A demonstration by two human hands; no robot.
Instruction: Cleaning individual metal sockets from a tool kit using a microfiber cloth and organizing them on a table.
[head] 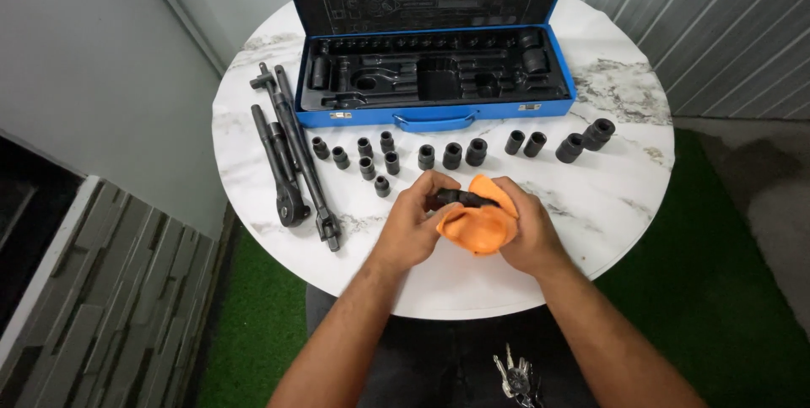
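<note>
A round marbled worktop (607, 197) carries an open blue tool case (439, 79) beyond both hands. The left hand (411, 224) grips a black tool piece (461, 198), while the right hand (523, 231) clasps an orange cloth (479, 226) around it. Black sockets (452, 155) lie just beyond the hands.

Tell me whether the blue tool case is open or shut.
Open: the blue tool case has its lid raised upright behind the tray, showing mostly empty black slots.
</note>
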